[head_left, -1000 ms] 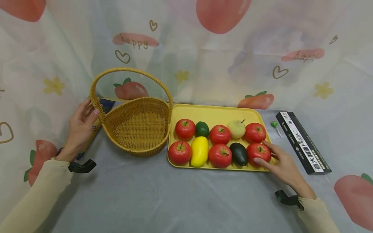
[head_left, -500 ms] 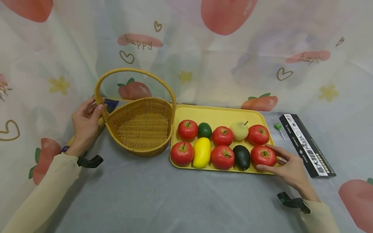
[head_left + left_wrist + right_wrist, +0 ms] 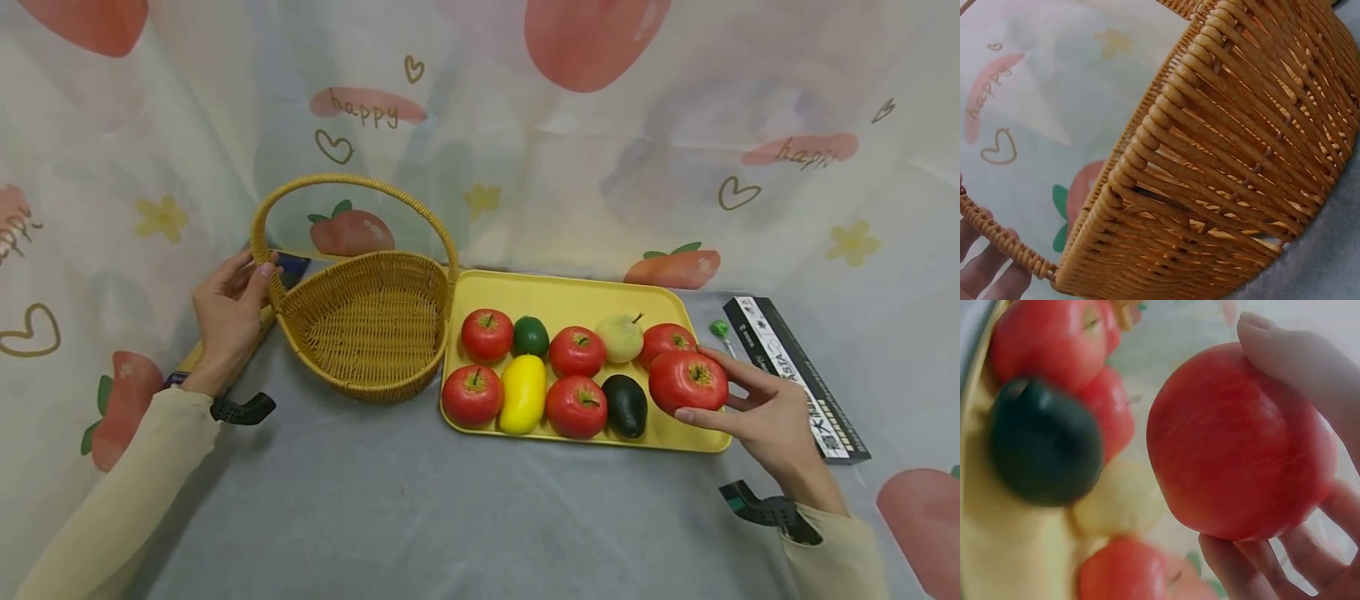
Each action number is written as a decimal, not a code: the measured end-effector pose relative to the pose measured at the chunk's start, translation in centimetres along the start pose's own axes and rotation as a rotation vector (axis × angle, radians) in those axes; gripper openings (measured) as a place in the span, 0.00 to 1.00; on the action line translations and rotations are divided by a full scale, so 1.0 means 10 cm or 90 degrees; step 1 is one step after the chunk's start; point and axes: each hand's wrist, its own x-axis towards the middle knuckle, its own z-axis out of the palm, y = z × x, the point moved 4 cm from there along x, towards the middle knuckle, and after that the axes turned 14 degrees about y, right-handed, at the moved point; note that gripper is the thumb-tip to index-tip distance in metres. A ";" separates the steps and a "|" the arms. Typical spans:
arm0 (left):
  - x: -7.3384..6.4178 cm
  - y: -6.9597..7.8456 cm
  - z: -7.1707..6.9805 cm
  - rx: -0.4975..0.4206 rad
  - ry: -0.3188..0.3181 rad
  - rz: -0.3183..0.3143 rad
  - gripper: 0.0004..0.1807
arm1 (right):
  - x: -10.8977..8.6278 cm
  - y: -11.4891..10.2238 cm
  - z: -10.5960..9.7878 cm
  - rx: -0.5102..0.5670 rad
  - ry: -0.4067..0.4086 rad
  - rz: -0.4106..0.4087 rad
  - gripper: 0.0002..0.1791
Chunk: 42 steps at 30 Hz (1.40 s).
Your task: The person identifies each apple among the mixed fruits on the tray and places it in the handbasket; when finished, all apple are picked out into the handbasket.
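Observation:
In the head view my right hand (image 3: 765, 417) grips a red apple (image 3: 688, 382) between thumb and fingers, raised over the right end of the yellow tray (image 3: 562, 287). The right wrist view shows this apple (image 3: 1241, 444) large, with the thumb on one side and the fingers beneath. On the left, my left hand (image 3: 232, 312) holds the lower part of the handle (image 3: 262, 242) of a wicker basket (image 3: 367, 333) that has nothing in it. Fingers (image 3: 997, 275) curl at the handle in the left wrist view, beside the basket's woven wall (image 3: 1210, 162).
On the tray lie several more red apples (image 3: 576, 406), a yellow mango (image 3: 522, 394), a pale pear (image 3: 621, 337), a green fruit (image 3: 531, 337) and a dark avocado (image 3: 626, 406). A green lollipop (image 3: 719, 328) and a long black box (image 3: 798, 379) lie to the right. A patterned curtain (image 3: 562, 167) hangs behind.
My right hand has lifted the front right apple up off the tray; it now partly covers the apple behind. The left hand keeps its hold on the basket handle. The head view has shifted slightly.

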 end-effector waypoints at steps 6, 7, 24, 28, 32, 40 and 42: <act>-0.01 -0.05 0.03 0.083 0.014 0.022 0.20 | 0.06 -0.31 0.22 0.108 -0.024 -0.042 0.43; -0.01 -0.07 0.04 0.097 0.013 0.026 0.20 | 0.07 -0.36 0.27 0.120 -0.032 -0.048 0.43; -0.03 -0.16 0.02 0.093 0.022 0.041 0.20 | 0.18 -0.99 1.34 0.184 -0.193 -0.024 0.40; -0.04 -0.16 -0.01 0.078 0.024 0.046 0.19 | 0.19 -1.12 1.59 0.218 -0.234 -0.012 0.41; -0.03 -0.16 -0.03 0.067 0.017 0.046 0.19 | 0.19 -1.29 1.83 0.230 -0.263 -0.045 0.41; 0.02 -0.16 -0.04 0.071 0.012 0.043 0.20 | 0.22 -1.54 2.19 0.260 -0.300 -0.052 0.41; 0.03 -0.14 -0.03 0.072 0.012 0.048 0.20 | 0.23 -1.58 2.29 0.262 -0.304 -0.060 0.41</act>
